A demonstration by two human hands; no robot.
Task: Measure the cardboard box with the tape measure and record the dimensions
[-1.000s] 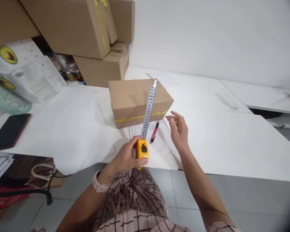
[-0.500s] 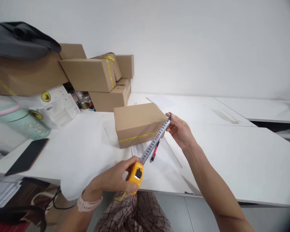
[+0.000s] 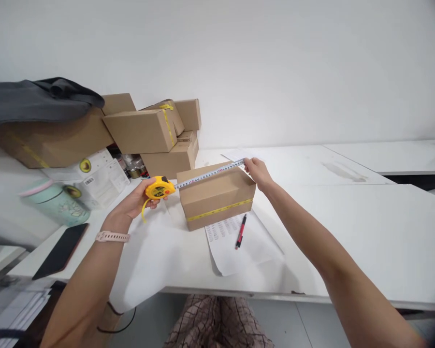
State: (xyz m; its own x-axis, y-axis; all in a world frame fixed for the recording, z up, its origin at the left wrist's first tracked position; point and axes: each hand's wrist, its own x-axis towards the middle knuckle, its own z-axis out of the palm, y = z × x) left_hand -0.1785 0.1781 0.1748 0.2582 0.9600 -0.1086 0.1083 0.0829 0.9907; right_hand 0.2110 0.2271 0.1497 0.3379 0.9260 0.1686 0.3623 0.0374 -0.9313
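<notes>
My left hand (image 3: 139,198) grips the yellow case of a tape measure (image 3: 160,188), its fingers and thumb around the case and a yellow strap hanging below. The silver blade stretches to the right across the top of a cardboard box (image 3: 217,205) with a yellow tape band along its front. At the blade's far end my right hand (image 3: 257,171) pinches the tip near the box's back right corner. In front of the box a red and black pen (image 3: 240,233) lies on a printed sheet of paper (image 3: 228,256), partly under the box.
More cardboard boxes (image 3: 141,133) are stacked at the back left, with a dark bag (image 3: 43,104) on top. A mint-green bottle (image 3: 58,203) and a black phone-like slab (image 3: 61,251) stand and lie at the left. A white wall rises behind the table (image 3: 348,232).
The tape case has gone up and left, and the extended blade has swung from a steep slant in front of the box to lying along its top. Both hands still hold the tape measure.
</notes>
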